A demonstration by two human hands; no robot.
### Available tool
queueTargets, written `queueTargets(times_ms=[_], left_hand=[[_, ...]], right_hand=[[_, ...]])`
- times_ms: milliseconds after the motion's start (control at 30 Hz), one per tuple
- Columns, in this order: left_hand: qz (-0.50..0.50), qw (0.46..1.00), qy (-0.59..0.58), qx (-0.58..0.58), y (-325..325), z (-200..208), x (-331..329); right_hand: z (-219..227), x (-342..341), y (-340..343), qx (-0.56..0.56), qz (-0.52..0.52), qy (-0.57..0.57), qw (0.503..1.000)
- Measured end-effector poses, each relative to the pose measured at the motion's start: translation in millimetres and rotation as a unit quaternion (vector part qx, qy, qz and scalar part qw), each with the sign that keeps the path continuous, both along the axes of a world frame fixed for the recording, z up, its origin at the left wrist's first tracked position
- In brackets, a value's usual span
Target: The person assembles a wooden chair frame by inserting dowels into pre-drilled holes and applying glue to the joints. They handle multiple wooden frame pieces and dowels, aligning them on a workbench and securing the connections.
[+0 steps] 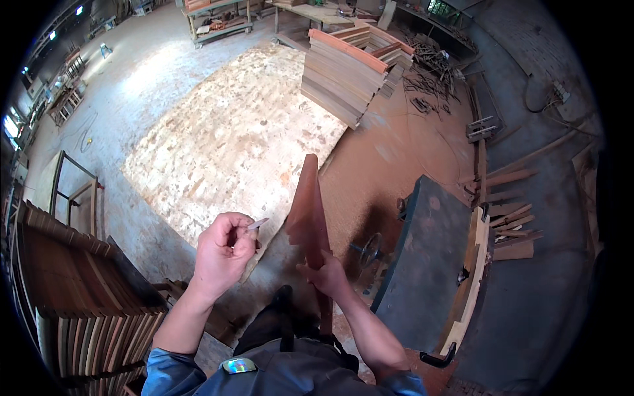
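Here, left hand [222, 254] pinched shut on small pale sliver [258, 224], right hand [325, 272] clamped around reddish board [309, 204], board at 3 o'clock of left hand.

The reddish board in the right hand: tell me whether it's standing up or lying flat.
Standing up. The reddish board rises on end from the right hand, which grips its lower part, its top pointing away toward the floor's plywood sheet.

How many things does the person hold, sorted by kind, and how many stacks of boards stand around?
Reddish wooden board, in the right hand: 1
Small pale sliver, pinched by the left hand: 1
Stacks of boards, far and near left: 2
Total: 4
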State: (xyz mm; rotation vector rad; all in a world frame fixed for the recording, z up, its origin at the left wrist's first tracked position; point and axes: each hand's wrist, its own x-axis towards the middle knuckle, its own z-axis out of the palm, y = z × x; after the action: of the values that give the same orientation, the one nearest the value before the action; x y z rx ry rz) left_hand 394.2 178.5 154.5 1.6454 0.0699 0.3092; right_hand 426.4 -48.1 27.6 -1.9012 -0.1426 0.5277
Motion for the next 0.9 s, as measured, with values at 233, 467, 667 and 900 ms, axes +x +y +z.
queueTargets(times_ms=[233, 467, 667, 900], left_hand=[[-0.018, 0.941, -0.124, 0.313, -9, 30, -4], [0.006, 0.905, -0.096, 0.415, -17, 22, -12], [-0.015, 0.898, -0.124, 0.421, -20, 12, -14], [-0.013, 0.913, -0.094, 0.398, -20, 3, -29]], right_hand=[[7, 0, -1, -0.162, 0.092, -0.09, 0.978], [34, -7, -3, -0.173, 0.106, -0.069, 0.977], [16, -15, -9, -0.116, 0.092, -0.053, 0.988], [-2, -25, -14, -0.101, 0.079, -0.08, 0.988]])
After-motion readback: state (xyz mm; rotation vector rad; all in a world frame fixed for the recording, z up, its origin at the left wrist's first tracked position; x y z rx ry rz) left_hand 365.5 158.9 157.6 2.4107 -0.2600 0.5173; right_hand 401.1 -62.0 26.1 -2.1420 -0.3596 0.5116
